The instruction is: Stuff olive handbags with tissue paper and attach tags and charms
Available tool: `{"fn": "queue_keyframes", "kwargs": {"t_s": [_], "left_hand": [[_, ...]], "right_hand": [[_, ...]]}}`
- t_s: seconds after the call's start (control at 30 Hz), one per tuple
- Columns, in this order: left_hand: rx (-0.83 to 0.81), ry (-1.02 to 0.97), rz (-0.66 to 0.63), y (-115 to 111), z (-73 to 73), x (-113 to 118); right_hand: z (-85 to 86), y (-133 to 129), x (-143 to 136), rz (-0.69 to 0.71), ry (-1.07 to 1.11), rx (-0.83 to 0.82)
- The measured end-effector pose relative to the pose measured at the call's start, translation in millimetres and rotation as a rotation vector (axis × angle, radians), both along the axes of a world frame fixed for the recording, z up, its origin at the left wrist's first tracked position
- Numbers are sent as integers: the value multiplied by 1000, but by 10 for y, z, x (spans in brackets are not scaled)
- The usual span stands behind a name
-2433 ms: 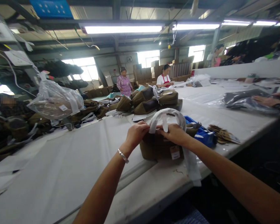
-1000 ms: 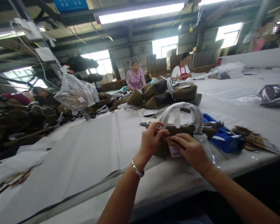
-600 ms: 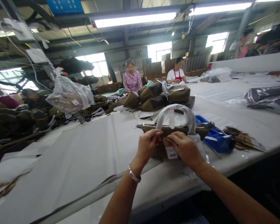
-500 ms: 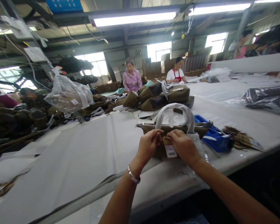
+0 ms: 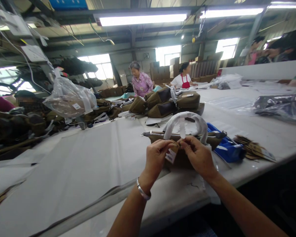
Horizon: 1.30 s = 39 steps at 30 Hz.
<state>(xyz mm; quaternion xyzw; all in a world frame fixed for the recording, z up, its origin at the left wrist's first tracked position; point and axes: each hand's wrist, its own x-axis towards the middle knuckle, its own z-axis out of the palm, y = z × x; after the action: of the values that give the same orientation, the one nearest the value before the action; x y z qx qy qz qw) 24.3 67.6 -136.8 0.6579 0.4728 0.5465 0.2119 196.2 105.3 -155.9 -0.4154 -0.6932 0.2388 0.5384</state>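
An olive-brown handbag stands on the white table, its two handles wrapped in white and arched upward. In front of it, my left hand is closed on a brown hang tag with a white barcode label, which hangs tilted at the fingertips. My right hand is pinched just right of the tag, near the base of the handles; what lies between its fingertips is too small to make out. The fingertips of both hands almost meet.
Right of the bag are a blue bin and a fan of brown tags. Several olive bags are piled behind it. A clear plastic bag hangs at left. Two people stand across the table.
The tag has swung left and tilted, and is now at my left hand instead of my right. My right hand has shifted slightly right. The people opposite have turned or leaned.
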Motion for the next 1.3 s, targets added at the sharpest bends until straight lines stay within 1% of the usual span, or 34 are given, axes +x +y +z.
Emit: {"fn": "queue_keyframes", "kwargs": {"t_s": [0.13, 0.23, 0.27, 0.33, 0.4, 0.47, 0.53, 0.63, 0.7, 0.8, 0.9, 1.07, 1.2, 1.3], "left_hand": [[-5, 20, -35, 26, -74, 25], [-71, -64, -101, 39, -115, 43], [-94, -93, -102, 38, -116, 48], [-114, -114, -55, 33, -100, 52], [-100, -75, 8, 26, -77, 47], [-70, -11, 48, 22, -60, 36], [-29, 38, 80, 22, -53, 28], [24, 41, 97, 26, -57, 35], [9, -18, 59, 31, -68, 52], [-49, -177, 5, 40, -89, 85], [-92, -268, -3, 40, -100, 108], [-73, -209, 18, 22, -80, 109], [-62, -149, 18, 9, -76, 94], [-55, -121, 11, 1, -81, 91]], "right_hand": [[-48, 52, -43, 171, 309, -243], [-91, 56, -59, 251, 509, -409], [-106, 54, -60, 269, 556, -453], [-134, 52, -58, 296, 609, -504], [-151, 56, -56, 307, 609, -515], [-152, 62, -59, 300, 560, -493], [-138, 62, -64, 265, 489, -437], [-109, 49, -69, 215, 417, -355], [-97, 38, -68, 205, 399, -338], [-96, 33, -63, 188, 370, -339], [-93, 38, -60, 153, 334, -287], [-66, 46, -62, 131, 262, -145], [-60, 52, -49, 115, 193, -77], [-55, 67, -21, 140, 145, -30]]}}
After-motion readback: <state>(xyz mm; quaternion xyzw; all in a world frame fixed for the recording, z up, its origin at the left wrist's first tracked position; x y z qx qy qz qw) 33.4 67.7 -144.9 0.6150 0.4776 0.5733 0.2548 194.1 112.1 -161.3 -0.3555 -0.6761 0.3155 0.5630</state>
